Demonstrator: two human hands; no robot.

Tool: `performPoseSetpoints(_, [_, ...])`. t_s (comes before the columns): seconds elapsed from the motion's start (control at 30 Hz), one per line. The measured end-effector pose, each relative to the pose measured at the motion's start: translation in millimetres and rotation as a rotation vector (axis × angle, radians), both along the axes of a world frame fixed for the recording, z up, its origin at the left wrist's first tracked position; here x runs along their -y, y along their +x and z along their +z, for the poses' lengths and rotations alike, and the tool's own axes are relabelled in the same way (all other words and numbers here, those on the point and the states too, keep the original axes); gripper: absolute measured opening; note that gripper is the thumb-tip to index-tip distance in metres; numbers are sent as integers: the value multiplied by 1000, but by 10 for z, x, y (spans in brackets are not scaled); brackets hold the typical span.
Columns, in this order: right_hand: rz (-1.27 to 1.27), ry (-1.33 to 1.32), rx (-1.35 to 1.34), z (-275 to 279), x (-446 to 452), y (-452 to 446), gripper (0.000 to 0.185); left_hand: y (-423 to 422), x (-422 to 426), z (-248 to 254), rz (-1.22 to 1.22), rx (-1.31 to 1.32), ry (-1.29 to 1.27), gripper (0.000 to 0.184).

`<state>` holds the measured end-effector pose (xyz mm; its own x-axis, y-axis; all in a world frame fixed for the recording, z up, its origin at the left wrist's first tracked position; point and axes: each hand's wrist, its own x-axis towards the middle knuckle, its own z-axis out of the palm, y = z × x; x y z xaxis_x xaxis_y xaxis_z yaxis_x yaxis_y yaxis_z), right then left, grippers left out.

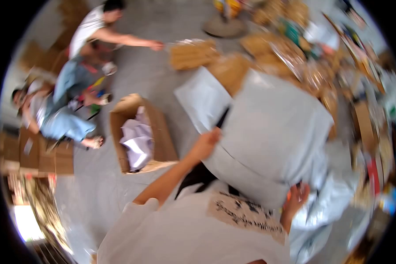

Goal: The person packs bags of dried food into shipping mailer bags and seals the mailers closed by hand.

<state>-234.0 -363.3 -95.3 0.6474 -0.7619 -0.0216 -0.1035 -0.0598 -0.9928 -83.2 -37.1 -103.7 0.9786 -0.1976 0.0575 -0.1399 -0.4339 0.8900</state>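
A large grey plastic bag (272,132) lies spread in front of my body. My left hand (205,144) grips its left edge with fingers wrapped round it. At the bag's lower right edge is my right hand (297,198), fingers curled, with a small orange spot by them; what it holds is blurred. A flat pale grey mailer (203,99) lies beyond my left hand, partly beside the large bag.
An open cardboard box (160,132) with pale lilac material (137,140) stands at left. Two seated people are at upper left, one with an arm stretched out. Brown plastic-wrapped packs (193,53) lie beyond the bag. Crumpled grey bags (334,193) and clutter are at right.
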Motion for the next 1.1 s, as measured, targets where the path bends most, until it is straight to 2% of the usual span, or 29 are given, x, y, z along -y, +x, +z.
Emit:
performPoseSetpoints(0.03, [46,-11,-61,348,-120,65,18,1,40,158,16,-9,85,16])
performPoseSetpoints(0.07, [126,-151,-141,528,-141,103,17,46,25,356,-27,-91,177,18])
performPoseSetpoints(0.1, [186,-305,-222,611,-139,114,16,64,15,495,-84,-184,255,22])
performPoseSetpoints(0.13, [223,-312,-197,571,-142,127,16,78,12,540,-42,-171,251,22])
performPoseSetpoints(0.2, [302,-179,-24,478,-167,142,25,75,56,554,-51,-95,228,19])
performPoseSetpoints(0.23, [312,-184,-19,421,-178,133,25,46,102,484,-39,-92,224,19])
performPoseSetpoints(0.3, [330,-262,-117,400,-215,127,34,6,184,410,104,-6,-47,19])
performPoseSetpoints(0.33, [308,-248,-175,344,-206,127,43,-12,192,413,107,1,-51,19])
performPoseSetpoints(0.4, [306,-159,-157,238,-195,159,38,-34,170,455,109,-226,-107,33])
performPoseSetpoints(0.43, [301,-65,-148,219,-207,189,32,-37,168,467,111,-217,-105,33])
performPoseSetpoints(0.47, [398,-162,-210,246,-176,207,25,-43,174,478,24,-142,-59,47])
performPoseSetpoints(0.5, [399,-162,-206,226,-165,223,25,-51,174,497,-62,-69,-13,62])
performPoseSetpoints(0.53, [430,-149,-254,186,-141,223,26,-51,170,701,-136,-182,112,84])
performPoseSetpoints(0.6, [459,-135,-302,131,-145,224,30,-6,162,784,-150,-255,65,86])
performPoseSetpoints(0.67, [424,-120,-152,103,-181,242,29,8,187,847,-169,-327,19,88])
performPoseSetpoints(0.73, [327,-95,-112,169,-291,301,29,35,219,918,-142,-556,-342,85])
performPoseSetpoints(0.77, [237,-71,-69,208,-337,329,30,48,239,932,-147,-549,-333,85])
performPoseSetpoints(0.8, [303,-47,-105,293,-316,344,28,49,267,940,-153,-664,-502,85])
performPoseSetpoints(0.83, [215,24,-70,323,-383,360,31,39,296,949,-158,-782,-672,85])
performPoseSetpoints(0.9, [311,228,-114,260,-193,352,47,0,352,943,-124,-809,-696,79])
performPoseSetpoints(0.93, [307,234,-104,299,-157,326,47,-10,379,886,-174,-851,-838,75])
performPoseSetpoints(1.0, [351,556,-72,401,-95,268,58,-29,425,847,-217,-898,-1031,64])
performPoseSetpoints(1.03, [348,564,-64,349,-63,250,58,-34,435,855,-220,-896,-1020,64])
performPoseSetpoints(1.1, [509,776,12,218,32,244,68,-45,461,889,-190,-892,-1067,61])
